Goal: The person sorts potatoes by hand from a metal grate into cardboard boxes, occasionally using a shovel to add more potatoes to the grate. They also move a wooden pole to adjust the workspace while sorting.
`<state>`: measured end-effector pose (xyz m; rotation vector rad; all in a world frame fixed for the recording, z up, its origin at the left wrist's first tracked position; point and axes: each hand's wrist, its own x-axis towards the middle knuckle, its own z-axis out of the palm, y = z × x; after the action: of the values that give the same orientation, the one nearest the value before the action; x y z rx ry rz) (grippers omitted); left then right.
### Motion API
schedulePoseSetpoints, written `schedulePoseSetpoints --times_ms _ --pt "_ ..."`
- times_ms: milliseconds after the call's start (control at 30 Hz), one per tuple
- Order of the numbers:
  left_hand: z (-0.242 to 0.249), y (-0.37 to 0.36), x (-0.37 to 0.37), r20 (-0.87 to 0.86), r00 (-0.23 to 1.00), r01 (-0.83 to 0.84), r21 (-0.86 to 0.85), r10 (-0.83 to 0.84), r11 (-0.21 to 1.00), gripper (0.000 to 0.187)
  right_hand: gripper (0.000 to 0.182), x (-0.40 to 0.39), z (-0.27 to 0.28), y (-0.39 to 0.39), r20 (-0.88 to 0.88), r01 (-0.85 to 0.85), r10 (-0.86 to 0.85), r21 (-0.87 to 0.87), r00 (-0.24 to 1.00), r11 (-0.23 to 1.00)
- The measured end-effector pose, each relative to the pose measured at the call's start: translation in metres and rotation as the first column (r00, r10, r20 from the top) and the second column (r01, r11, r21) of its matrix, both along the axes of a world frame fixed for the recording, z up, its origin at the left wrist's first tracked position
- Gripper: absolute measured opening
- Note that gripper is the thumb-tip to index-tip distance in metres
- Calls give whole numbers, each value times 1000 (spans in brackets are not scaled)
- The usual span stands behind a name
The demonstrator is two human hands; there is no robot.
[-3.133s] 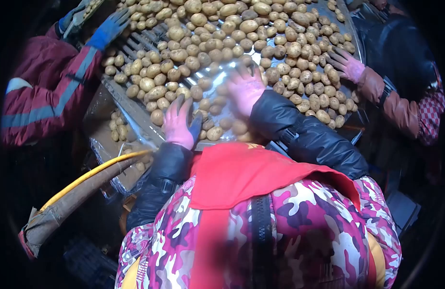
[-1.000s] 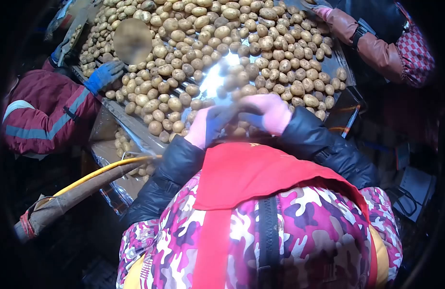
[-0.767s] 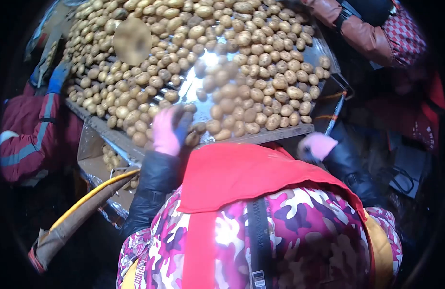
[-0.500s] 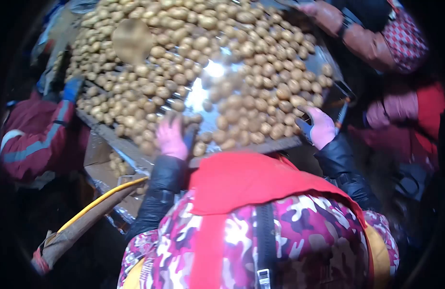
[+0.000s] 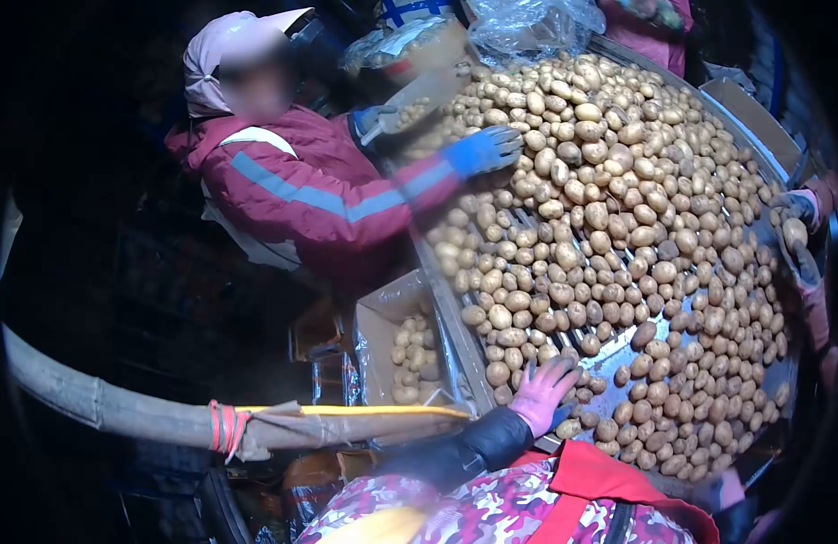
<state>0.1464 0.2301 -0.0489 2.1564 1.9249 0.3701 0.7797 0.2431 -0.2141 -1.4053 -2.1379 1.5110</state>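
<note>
Many potatoes (image 5: pixel 609 208) cover a wide sorting table (image 5: pixel 609 361), whose shiny surface shows through a gap near me. My left hand (image 5: pixel 544 395), in a pink glove with a dark thumb side, rests with fingers stretched out over potatoes at the near left edge. Nothing is gripped in it. My right hand (image 5: pixel 731 490) shows only as a blurred pink patch by the near right edge of the table. Its fingers cannot be made out.
A co-worker in a maroon jacket (image 5: pixel 319 195) reaches a blue-gloved hand (image 5: pixel 482 150) over the potatoes from the left. A lined cardboard box (image 5: pixel 376 349) holds potatoes below the table edge. A wrapped pipe (image 5: pixel 156 415) crosses the left side. Another person's gloved hand (image 5: pixel 804 258) holds a potato.
The view has swung to the left, bringing the co-worker and cardboard box into fuller sight. My left hand stays by the near edge; my right hand is now mostly out of sight.
</note>
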Motion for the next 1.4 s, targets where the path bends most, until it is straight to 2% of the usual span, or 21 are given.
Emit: schedulePoseSetpoints --times_ms 33,67,100,167,200,267,367,500,567,633,700,767,867,933,967,1100,1167,1233,1267,1367,1400 --pt "6 2 2 0 1000 10 -26 -10 1000 66 19 7 49 -20 104 -67 79 -111 991 991" --pt "7 4 2 6 1000 8 -30 -8 1000 65 21 -21 107 -27 325 -307 415 -335 850 891" --pt "3 7 2 -9 1000 13 -31 -13 999 68 19 -45 136 -26 473 -287 434 -352 767 891" --pt "-2 10 1 -41 999 26 -45 -28 999 74 18 -88 162 -4 515 -98 120 -70 849 993" --pt "-2 12 1 -22 999 31 -40 -32 999 74 19 -111 170 13 419 25 -71 114 905 993" --pt "1 17 3 -32 999 40 -69 -43 997 72 24 -170 186 52 198 162 -241 348 950 923" --pt "-3 20 1 -68 996 52 -90 -58 995 67 33 -260 208 109 85 38 -97 528 992 848" --pt "0 21 3 -73 996 48 -78 -54 996 64 55 -374 221 180 165 -310 270 651 949 692" --pt "-3 21 2 -86 995 48 -60 -53 997 63 59 -414 213 205 214 -339 277 754 937 563" --pt "4 25 0 -106 992 57 -103 -68 993 63 67 -438 197 243 266 -368 259 752 929 547" --pt "6 26 1 -175 978 76 -193 -111 978 61 74 -446 191 288 315 -350 157 790 936 503" --pt "16 30 5 -193 972 51 -385 -134 921 68 78 -438 182 327 334 -366 163 741 928 563" --pt "-1 32 9 -163 985 11 -259 -55 966 53 73 -434 180 331 401 -405 132 736 906 543" --pt "11 40 15 -164 985 -8 -326 -49 945 59 69 -431 165 332 386 -388 104 791 916 473" --pt "4 41 13 -196 978 23 -215 -67 976 63 69 -433 159 334 350 -356 91 844 932 400" --pt "17 54 28 -157 987 -2 -204 -30 979 65 64 -432 156 314 299 -299 70 853 952 427" --pt "26 59 37 -135 990 1 -215 -31 977 65 63 -431 168 296 355 -355 112 754 928 553" --pt "38 66 43 -98 994 24 -248 -50 969 66 63 -425 169 272 356 -367 130 761 926 534" --pt "42 69 43 -29 995 80 -265 -91 961 59 64 -421 178 262 305 -339 159 748 939 571" --pt "56 90 39 110 941 324 -9 -321 946 48 66 -409 198 228 258 -368 263 683 930 630" --pt "61 114 26 52 929 359 117 -367 926 38 65 -393 203 206 295 -414 291 666 910 620"
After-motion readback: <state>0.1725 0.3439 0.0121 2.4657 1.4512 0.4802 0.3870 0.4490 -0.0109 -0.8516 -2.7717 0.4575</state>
